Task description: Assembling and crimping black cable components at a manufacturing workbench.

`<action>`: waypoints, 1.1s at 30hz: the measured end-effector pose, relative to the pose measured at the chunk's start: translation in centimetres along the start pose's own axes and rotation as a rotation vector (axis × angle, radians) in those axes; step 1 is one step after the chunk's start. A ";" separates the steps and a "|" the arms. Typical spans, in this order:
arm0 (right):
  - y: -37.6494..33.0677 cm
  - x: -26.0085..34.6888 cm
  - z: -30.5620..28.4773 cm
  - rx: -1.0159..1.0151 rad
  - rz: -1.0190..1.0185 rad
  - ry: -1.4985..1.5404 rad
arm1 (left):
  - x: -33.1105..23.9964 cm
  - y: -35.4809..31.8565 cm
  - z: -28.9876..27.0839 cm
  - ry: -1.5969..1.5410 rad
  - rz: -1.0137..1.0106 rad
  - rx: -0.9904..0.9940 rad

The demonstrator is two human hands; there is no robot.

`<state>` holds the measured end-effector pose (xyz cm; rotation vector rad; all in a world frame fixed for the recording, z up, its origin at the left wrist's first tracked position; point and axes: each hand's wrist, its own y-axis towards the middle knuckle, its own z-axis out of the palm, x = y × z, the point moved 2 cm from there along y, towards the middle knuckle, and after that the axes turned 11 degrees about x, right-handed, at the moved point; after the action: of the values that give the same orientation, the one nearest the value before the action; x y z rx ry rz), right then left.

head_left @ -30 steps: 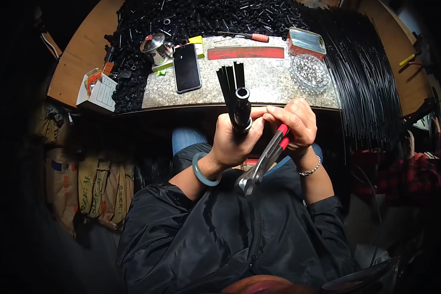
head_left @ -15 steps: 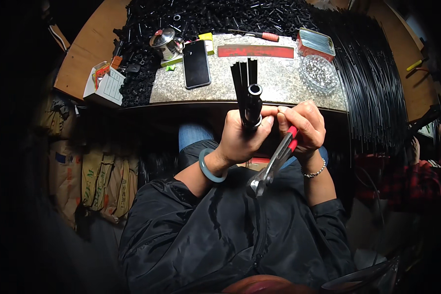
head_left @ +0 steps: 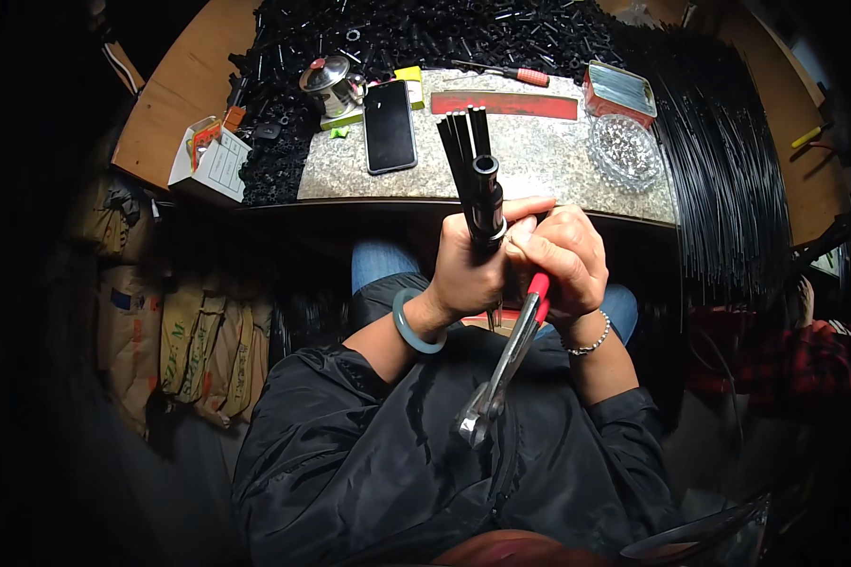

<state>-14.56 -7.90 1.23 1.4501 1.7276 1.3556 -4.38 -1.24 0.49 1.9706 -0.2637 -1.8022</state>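
My left hand point(head_left: 471, 274) is closed around a folded umbrella frame point(head_left: 487, 203), a bundle of thin black ribs beside a hollow black tube that stands up out of my fist. My right hand point(head_left: 567, 255) presses up against it, thumb and fingertips pinched together at the frame's side. Whatever lies in that pinch is too small to make out. Held in the same right hand are pliers point(head_left: 504, 373); their red handles run into the palm and the metal jaws hang down over my dark jacket. The lower part of the frame is mostly hidden by my hands.
On the speckled work board point(head_left: 336, 175) lie a phone point(head_left: 390, 128), a red strip point(head_left: 506, 104), a screwdriver point(head_left: 529, 76) and a glass dish point(head_left: 624, 151) of small metal bits. Black parts point(head_left: 425, 38) heap behind; long black rods point(head_left: 728, 180) lie right. A co-worker's plaid sleeve point(head_left: 794, 364) shows.
My right hand has moved left, its fingertips now against the frame beside my left hand. The pliers have swung with it, jaws lower and further left. My left hand keeps its hold.
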 end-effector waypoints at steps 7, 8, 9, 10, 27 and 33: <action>-0.1 -0.2 0.4 0.008 -0.006 0.001 | 0.1 -0.1 -0.2 -0.020 0.029 -0.011; -0.1 -0.2 0.5 0.008 -0.006 0.002 | 0.2 -0.1 -0.2 -0.020 0.030 -0.012; 0.0 -0.2 0.6 -0.001 0.000 -0.001 | 0.4 -0.2 -0.3 -0.039 0.022 -0.016; 0.0 -0.2 0.7 -0.010 0.006 -0.004 | 0.5 -0.2 -0.3 -0.058 0.013 -0.019; 0.8 0.3 0.6 0.019 0.046 -0.108 | 0.4 -0.3 -0.4 -0.069 -0.073 -0.046; 0.2 0.4 0.8 0.013 0.079 -0.108 | 0.2 -0.4 -0.3 0.001 -0.028 -0.049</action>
<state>-13.94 -7.22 1.17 1.5838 1.6302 1.2828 -4.14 -0.95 0.11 1.9504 -0.1914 -1.8077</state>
